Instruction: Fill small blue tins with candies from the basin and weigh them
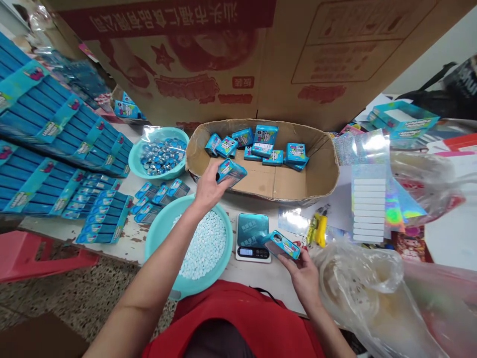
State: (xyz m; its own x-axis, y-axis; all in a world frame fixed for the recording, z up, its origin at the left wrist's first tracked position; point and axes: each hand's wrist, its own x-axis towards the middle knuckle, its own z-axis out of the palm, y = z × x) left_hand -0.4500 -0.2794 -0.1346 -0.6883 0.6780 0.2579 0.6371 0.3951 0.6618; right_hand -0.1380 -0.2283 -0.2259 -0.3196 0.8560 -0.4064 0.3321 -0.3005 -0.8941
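Observation:
My left hand [209, 188] is closed on a small blue candy box [231, 171], held tilted over the near left rim of a cut-down cardboard carton [257, 188]. In that carton lie several similar blue boxes [265, 135]. My right hand [304, 272] grips another blue candy box [284, 244], with a grey side and a round mark or opening, just right of the digital scale [253, 252]. Below my left forearm, which partly hides it, stands a turquoise basin [226, 223] of pale blue candies [208, 243].
A smaller turquoise bowl [136, 166] holds shiny blue and silver pieces. Several blue boxes [149, 211] lie beside it. Stacked display trays [48, 129] line the left. Yellow-handled cutters [318, 228], a white label sheet [368, 204] and plastic bags [361, 288] lie right. A tall cardboard box [276, 59] stands behind.

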